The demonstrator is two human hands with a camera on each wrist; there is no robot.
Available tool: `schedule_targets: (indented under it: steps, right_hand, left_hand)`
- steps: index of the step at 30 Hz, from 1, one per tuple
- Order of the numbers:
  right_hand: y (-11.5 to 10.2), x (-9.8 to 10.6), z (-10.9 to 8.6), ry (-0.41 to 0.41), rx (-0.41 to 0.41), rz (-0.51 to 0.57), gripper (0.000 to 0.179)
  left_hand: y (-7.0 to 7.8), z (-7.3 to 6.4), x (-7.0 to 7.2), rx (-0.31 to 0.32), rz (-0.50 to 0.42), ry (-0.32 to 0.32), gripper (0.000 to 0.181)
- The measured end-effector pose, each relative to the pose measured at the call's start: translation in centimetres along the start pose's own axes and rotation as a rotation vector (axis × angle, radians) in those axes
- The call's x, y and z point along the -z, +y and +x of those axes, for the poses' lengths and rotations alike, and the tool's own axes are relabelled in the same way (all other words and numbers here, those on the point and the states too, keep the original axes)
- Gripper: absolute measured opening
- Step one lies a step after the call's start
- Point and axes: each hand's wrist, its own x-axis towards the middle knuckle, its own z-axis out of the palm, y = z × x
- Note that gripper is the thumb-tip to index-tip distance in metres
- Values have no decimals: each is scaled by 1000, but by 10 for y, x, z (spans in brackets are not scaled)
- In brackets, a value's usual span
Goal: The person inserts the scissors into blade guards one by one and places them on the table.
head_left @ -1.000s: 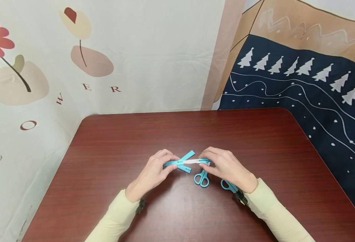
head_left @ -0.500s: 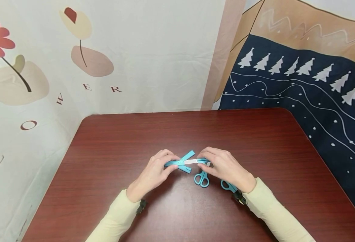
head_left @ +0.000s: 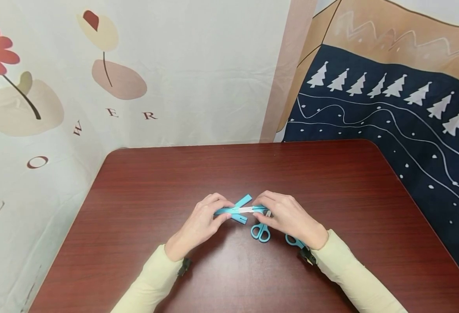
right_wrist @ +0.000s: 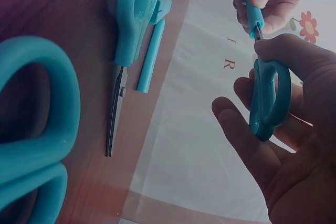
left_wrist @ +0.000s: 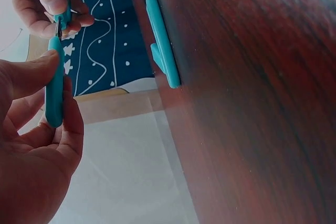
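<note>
In my left hand (head_left: pixel 202 221), a turquoise blade cover (left_wrist: pixel 54 87) is pinched between thumb and fingers. My right hand (head_left: pixel 289 217) grips a pair of scissors (right_wrist: pixel 284 95) by the turquoise handles. Both hands face each other above the table. The metal blades (head_left: pixel 246 209) run into the cover's mouth, with a short stretch showing between cover and handles; the tips are hidden inside. Beneath the right hand lies a second pair of scissors (head_left: pixel 262 225), its blades bare in the right wrist view. A third pair (head_left: pixel 300 242) is partly hidden under the right wrist.
Two more turquoise covers, one angled up (head_left: pixel 243 200) and one angled down (head_left: pixel 240 218), lie on the table behind and below the left hand's cover. The dark red wooden table (head_left: pixel 155 178) ends at a patterned cloth backdrop (head_left: pixel 213 87).
My right hand has shifted slightly left with the scissors and the left hand slightly right. Less bare blade shows between handles and cover. The things on the table have not moved.
</note>
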Motion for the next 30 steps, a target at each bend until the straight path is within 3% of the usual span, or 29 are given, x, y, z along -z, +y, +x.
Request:
schedule_targets:
  steps: [22, 30]
  right_hand:
    - [-4, -5, 3, -14, 14, 33, 25]
    - [-3, -7, 2, -14, 29, 38, 28]
  left_hand:
    - [4, -2, -2, 20, 0, -27, 19]
    - [4, -3, -5, -3, 13, -6, 20]
